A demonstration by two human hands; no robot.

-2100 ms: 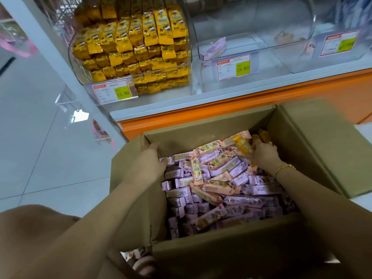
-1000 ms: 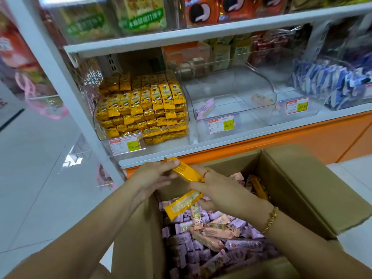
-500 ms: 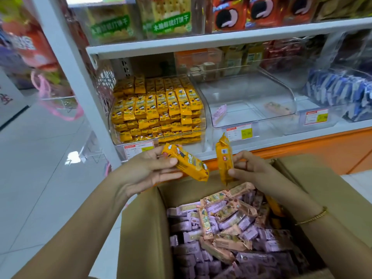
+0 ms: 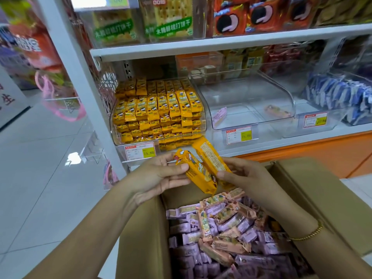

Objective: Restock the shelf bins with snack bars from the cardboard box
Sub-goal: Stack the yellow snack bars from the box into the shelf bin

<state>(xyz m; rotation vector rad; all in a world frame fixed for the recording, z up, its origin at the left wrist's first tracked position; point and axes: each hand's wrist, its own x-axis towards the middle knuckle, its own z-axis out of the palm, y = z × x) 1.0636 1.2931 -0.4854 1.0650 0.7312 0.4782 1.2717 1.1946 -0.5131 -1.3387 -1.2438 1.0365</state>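
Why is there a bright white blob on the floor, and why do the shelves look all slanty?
Head view: the bright blob is light glare mirrored in the glossy white floor tiles; head view again, the wide-angle lens tilts the white shelf board; the pink bag handles near the left edge look blurred.

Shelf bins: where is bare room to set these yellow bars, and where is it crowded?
Free: the floor of the middle clear bin, between the yellow-bar bin and the blue-pack bin, holding only two stray bars. Crowded: the yellow-bar bin, stacked full.
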